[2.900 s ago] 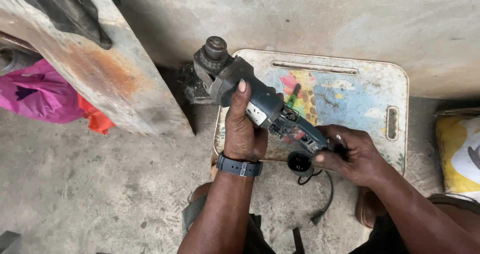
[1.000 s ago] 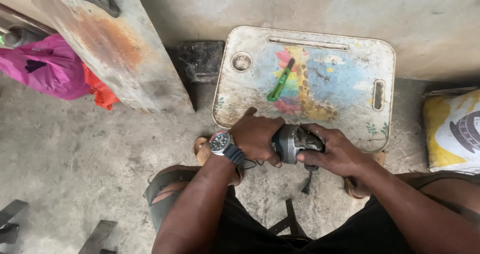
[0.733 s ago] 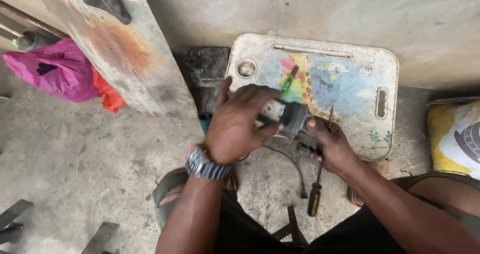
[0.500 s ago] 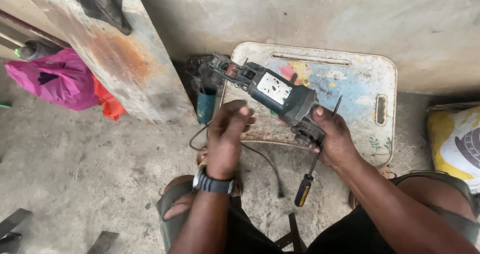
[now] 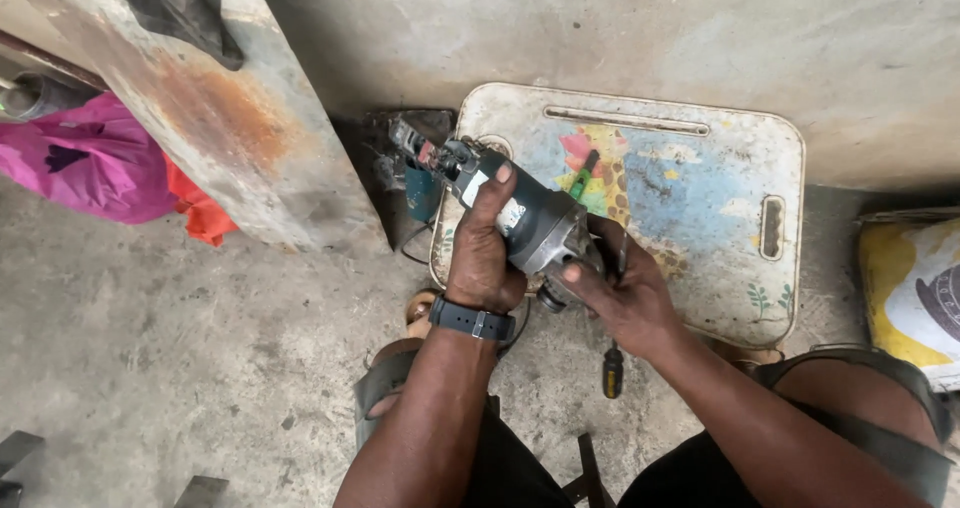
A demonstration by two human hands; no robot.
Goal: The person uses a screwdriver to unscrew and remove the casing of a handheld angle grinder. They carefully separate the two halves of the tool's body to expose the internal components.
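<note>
A worn painted stool (image 5: 700, 208) stands at the far wall. Just above its near-left corner, the left hand (image 5: 485, 258) wraps the grey angle grinder (image 5: 510, 213). The right hand (image 5: 620, 293) pinches a screwdriver (image 5: 612, 368) against the grinder's near end; that thin grip could let it slip and gouge a finger.

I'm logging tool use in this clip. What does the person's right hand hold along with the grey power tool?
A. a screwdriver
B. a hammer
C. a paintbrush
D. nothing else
A: the right hand holds a screwdriver, whose dark and yellow handle hangs below it, against the rear of the grey power tool, while the left hand wraps the tool's body.
</note>
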